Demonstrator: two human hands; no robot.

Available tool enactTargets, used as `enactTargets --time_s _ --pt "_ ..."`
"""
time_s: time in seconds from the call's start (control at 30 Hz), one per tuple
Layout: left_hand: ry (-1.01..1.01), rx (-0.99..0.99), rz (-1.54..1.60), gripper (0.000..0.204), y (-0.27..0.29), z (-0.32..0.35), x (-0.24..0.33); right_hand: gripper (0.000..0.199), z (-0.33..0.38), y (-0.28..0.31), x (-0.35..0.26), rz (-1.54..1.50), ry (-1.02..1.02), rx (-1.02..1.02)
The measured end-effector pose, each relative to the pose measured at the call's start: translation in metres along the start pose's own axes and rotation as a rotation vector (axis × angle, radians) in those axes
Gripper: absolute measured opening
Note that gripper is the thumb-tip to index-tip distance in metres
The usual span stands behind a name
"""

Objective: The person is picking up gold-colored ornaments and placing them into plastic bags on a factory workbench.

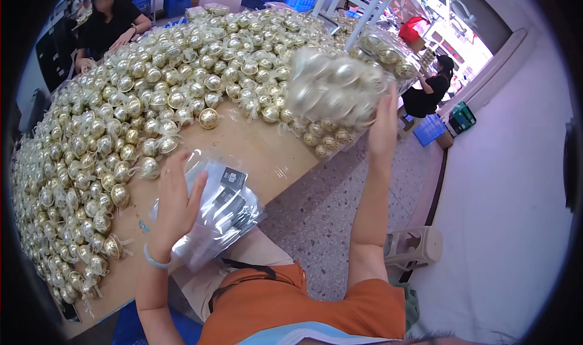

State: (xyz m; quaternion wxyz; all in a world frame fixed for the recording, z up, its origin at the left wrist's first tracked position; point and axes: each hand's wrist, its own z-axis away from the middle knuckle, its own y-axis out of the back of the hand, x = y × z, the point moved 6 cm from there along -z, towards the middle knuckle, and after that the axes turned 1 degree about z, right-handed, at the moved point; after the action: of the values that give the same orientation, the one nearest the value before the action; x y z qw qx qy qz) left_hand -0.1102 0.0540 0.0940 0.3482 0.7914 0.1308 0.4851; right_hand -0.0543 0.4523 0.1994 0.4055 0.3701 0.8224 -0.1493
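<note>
My right hand (pixel 384 120), arm stretched forward, grips the right side of a clear bag of gold ball ornaments (pixel 340 87). That bag is blurred by motion, and part of my fingers is hidden at its edge. It is up near the far right of the table, above other balls. My left hand (pixel 175 208) is open, fingers stretched, over a stack of flat clear plastic bags (pixel 221 214) with dark labels. The stack lies at the table's near edge by my lap. A light band is around my left wrist.
A large heap of gold balls in clear wrapping (pixel 176 81) covers much of the brown table (pixel 261 157). More filled bags (pixel 388 53) stand at the far right, by a white metal frame (pixel 364 20). Co-workers are at far left and right. A plastic stool (pixel 419 248) stands at my right.
</note>
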Motion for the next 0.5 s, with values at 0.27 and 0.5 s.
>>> enactTargets --time_s 0.27,0.5 --pt "0.29 0.047 -0.206 0.064 -0.031 0.058 -0.121 0.063 -0.031 0.04 0.077 0.658 -0.232 0.086" --pt "0.128 0.099 -0.03 0.063 -0.006 0.043 -0.098 0.039 0.087 -0.074 -0.035 0.565 0.474 -0.157"
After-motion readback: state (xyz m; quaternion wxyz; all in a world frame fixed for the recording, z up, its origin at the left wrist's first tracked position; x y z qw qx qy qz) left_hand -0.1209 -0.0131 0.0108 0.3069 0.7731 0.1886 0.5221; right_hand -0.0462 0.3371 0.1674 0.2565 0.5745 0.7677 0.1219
